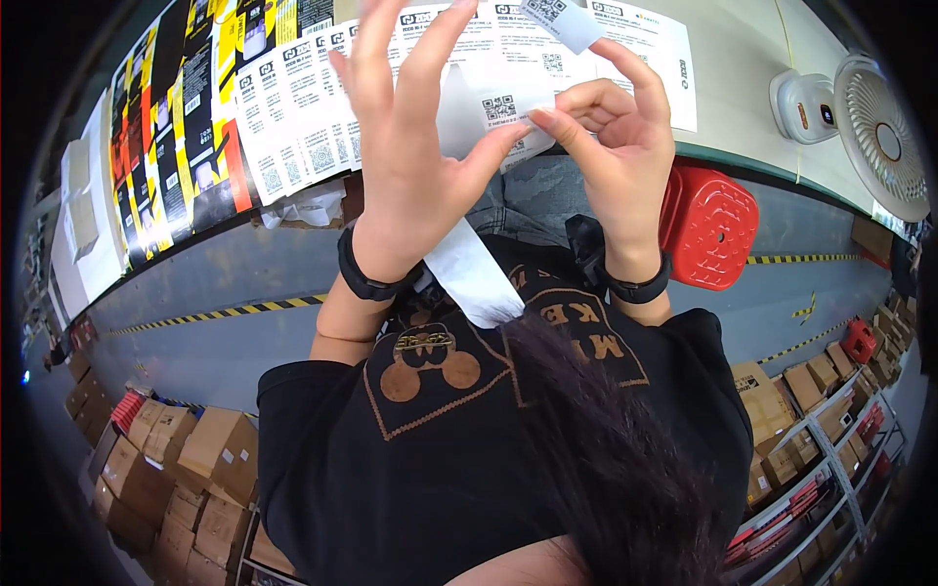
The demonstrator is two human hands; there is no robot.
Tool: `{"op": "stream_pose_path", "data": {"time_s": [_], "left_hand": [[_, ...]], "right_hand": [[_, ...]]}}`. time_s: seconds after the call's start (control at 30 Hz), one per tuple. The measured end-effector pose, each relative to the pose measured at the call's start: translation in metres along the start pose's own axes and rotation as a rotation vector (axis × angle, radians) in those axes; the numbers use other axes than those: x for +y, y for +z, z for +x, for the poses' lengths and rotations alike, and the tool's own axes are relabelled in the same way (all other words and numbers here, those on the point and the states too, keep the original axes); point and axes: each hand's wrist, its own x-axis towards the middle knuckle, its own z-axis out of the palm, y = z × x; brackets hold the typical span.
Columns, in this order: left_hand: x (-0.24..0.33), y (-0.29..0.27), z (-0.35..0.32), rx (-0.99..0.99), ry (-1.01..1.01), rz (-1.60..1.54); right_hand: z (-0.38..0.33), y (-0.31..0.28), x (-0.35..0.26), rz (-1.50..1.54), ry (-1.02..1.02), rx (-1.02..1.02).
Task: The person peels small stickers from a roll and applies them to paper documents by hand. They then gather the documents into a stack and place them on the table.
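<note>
A white label strip (482, 105) with a printed square code is stretched between my hands over the near edge of the table. My left hand (415, 137) has its fingers raised and spread, while its thumb presses on the strip. The thumb and bent fingers of my right hand (625, 137) pinch the strip's right end, close to the left thumb tip. A loose label (565, 21) with a code clings to the tip of my raised right index finger. Below my left wrist hangs a blank white length of backing paper (474, 273), reaching down over my shirt.
Overlapping white printed sheets (303, 117) cover the middle of the table. To their left lie black, yellow and red printed cartons (181, 146). A white fan (884, 137) stands at the right. Under the table edge sits a red stool (718, 230). Cardboard boxes (220, 454) are stacked behind me.
</note>
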Motion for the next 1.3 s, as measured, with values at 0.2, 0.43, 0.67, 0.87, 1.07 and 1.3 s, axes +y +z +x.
{"op": "stream_pose_path", "data": {"time_s": [0.2, 0.43, 0.67, 0.87, 1.07, 1.3], "left_hand": [[-0.010, -0.006, -0.007, -0.321, -0.130, -0.210], [-0.014, -0.006, -0.011, -0.320, -0.257, -0.326], [-0.020, -0.023, -0.007, -0.609, -0.235, -0.308], [-0.027, -0.023, -0.017, -0.793, -0.108, -0.175], [-0.026, -0.024, -0.017, -0.888, -0.073, -0.133], [-0.028, -0.022, -0.021, -0.868, -0.062, -0.131]], "right_hand": [[0.001, 0.000, -0.002, -0.073, -0.039, -0.058], [0.003, -0.006, 0.004, -0.073, -0.100, -0.048], [0.016, -0.005, -0.002, 0.095, -0.164, 0.308], [0.016, 0.007, 0.023, -1.096, -0.150, -0.086], [0.025, -0.001, 0.051, -1.469, -0.577, 0.213], [0.020, -0.012, 0.035, -0.320, 0.120, 0.078]]}}
